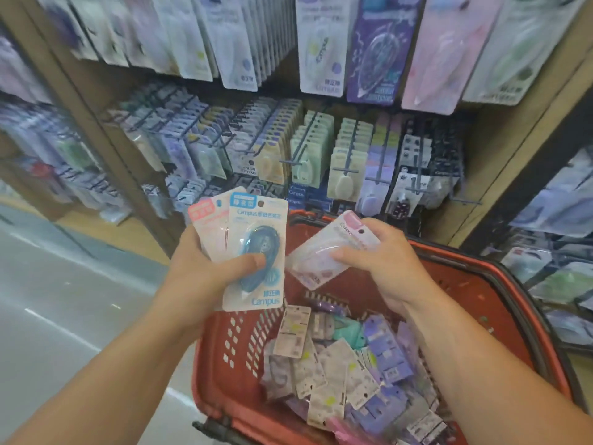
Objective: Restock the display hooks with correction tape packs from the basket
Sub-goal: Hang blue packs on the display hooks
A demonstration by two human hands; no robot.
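Head view: which hand has the next pack?
– The right hand (382, 261). It pinches a pink pack (324, 252) above the basket (481, 261), with the thumb across the front and the fingers curled behind.
– How does it lie?
– It is tilted, with the long axis running from 1 o'clock to 7 o'clock. The hang-hole end is at 1 o'clock, just beside the fingers.
– And the hooks (345, 171)?
– They are at 12 o'clock from that hand, well apart, and their tips point toward the camera. I'd say the pack has to turn upright so the hole meets a tip.
– What about the left hand (199, 268)?
– It grips a blue pack (256, 252), thumb on the blister, with a second pack (208, 229) fanned behind it at 10 o'clock. It sits at 9 o'clock from the right hand. Both hands look about equally far from the hooks.
– And the rest of the stock?
– A loose heap of packs (337, 364) lies in the basket at 6 o'clock, so most of the restocking is left.
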